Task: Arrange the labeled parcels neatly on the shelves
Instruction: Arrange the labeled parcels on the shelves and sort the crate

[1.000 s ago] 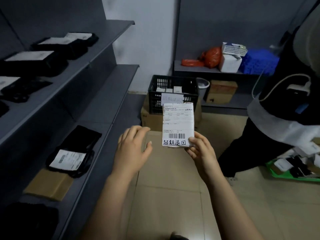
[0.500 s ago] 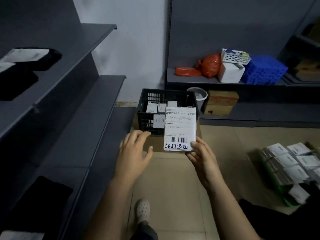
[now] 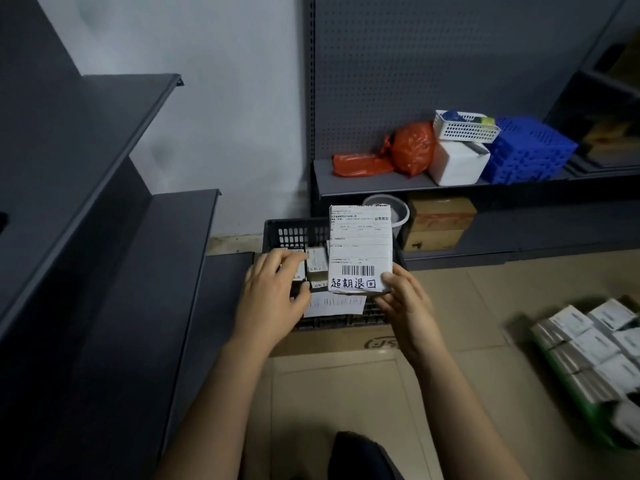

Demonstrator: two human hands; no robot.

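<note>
Right hand, at the centre of the frame, pinches the lower right corner of a white rectangular parcel with a barcode label, holding it upright above a black slotted plastic crate. Left hand, just left of it, reaches into the crate with its fingers bent over small labelled boxes; whether it grips one cannot be told. Dark grey metal shelves fill the left side. Stacked white parcels lie at lower right.
</note>
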